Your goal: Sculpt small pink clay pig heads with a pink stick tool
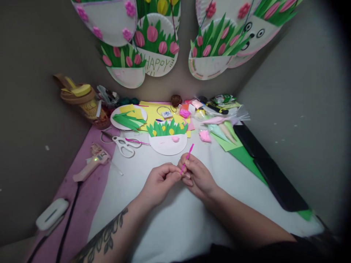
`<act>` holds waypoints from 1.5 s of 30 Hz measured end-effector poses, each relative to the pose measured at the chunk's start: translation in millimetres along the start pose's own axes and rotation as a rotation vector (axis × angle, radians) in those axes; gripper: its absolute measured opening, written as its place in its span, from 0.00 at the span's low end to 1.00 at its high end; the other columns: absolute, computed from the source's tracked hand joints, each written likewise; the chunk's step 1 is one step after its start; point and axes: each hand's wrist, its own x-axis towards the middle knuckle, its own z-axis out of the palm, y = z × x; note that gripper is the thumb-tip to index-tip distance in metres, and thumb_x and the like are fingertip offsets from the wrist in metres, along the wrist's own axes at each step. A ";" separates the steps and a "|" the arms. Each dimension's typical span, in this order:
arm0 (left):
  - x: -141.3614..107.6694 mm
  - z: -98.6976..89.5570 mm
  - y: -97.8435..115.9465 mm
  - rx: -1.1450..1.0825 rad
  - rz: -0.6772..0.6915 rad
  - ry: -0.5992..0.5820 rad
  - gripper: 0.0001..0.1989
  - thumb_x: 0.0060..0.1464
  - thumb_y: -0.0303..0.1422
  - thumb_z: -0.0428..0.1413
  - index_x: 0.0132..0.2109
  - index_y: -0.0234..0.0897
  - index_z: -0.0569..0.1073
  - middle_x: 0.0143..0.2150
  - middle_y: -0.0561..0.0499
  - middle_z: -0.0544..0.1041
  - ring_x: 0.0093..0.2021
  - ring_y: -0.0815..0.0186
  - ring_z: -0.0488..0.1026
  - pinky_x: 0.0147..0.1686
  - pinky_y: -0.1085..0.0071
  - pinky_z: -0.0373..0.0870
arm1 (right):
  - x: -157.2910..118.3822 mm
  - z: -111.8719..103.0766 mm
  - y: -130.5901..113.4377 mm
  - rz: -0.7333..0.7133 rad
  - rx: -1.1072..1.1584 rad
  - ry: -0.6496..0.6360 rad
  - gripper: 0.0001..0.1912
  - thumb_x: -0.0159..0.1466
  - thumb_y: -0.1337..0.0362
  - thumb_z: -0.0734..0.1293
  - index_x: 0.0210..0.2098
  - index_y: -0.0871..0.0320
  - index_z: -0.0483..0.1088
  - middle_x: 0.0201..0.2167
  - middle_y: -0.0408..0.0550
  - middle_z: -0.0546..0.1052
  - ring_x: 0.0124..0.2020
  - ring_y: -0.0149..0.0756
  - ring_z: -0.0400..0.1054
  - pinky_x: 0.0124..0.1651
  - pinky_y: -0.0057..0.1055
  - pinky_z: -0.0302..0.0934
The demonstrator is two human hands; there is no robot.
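From my end the basket (167, 147) looks well along: grass (152, 128) and yellow flowers (171, 131) are on, plus one pink lump (175, 139). The white front's mostly bare, so I'd call that bit unfinished. The pink strip (191, 148) isn't on it; it's up in the hands, on the basket's near side. I've got its lower end pinched in the left hand (162, 183), and the right hand (199, 178) pinching higher, top end poking out free. Both arms angle inward, fingertips almost meeting.
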 end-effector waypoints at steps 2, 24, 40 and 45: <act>-1.7 -0.3 1.5 0.032 0.017 0.009 0.09 0.55 0.35 0.57 0.33 0.34 0.77 0.31 0.50 0.78 0.36 0.66 0.75 0.41 0.71 0.68 | -1.3 0.6 -0.6 -0.005 0.019 -0.022 0.13 0.56 0.61 0.72 0.25 0.59 0.65 0.17 0.36 0.66 0.15 0.19 0.50 0.12 0.14 0.46; -3.6 -1.6 4.6 0.312 -0.051 0.135 0.09 0.51 0.32 0.55 0.31 0.35 0.79 0.27 0.51 0.75 0.30 0.67 0.69 0.32 0.73 0.64 | -19.5 -18.7 -13.7 -0.632 -0.910 -0.128 0.06 0.64 0.67 0.63 0.33 0.53 0.71 0.27 0.44 0.74 0.29 0.33 0.67 0.33 0.33 0.62; -9.1 -0.7 1.4 0.380 0.261 0.360 0.04 0.47 0.33 0.63 0.33 0.42 0.82 0.20 0.57 0.60 0.22 0.73 0.59 0.24 0.74 0.56 | -9.0 0.9 10.9 -0.086 -0.100 0.022 0.13 0.52 0.57 0.74 0.28 0.56 0.69 0.17 0.36 0.67 0.15 0.21 0.53 0.15 0.19 0.46; -4.9 -6.8 -10.1 0.081 0.103 0.379 0.10 0.46 0.39 0.63 0.30 0.37 0.80 0.21 0.57 0.59 0.23 0.73 0.58 0.25 0.75 0.56 | -18.6 -8.4 13.6 -0.330 -0.409 -0.011 0.02 0.60 0.63 0.69 0.32 0.53 0.71 0.27 0.41 0.73 0.19 0.25 0.62 0.19 0.24 0.56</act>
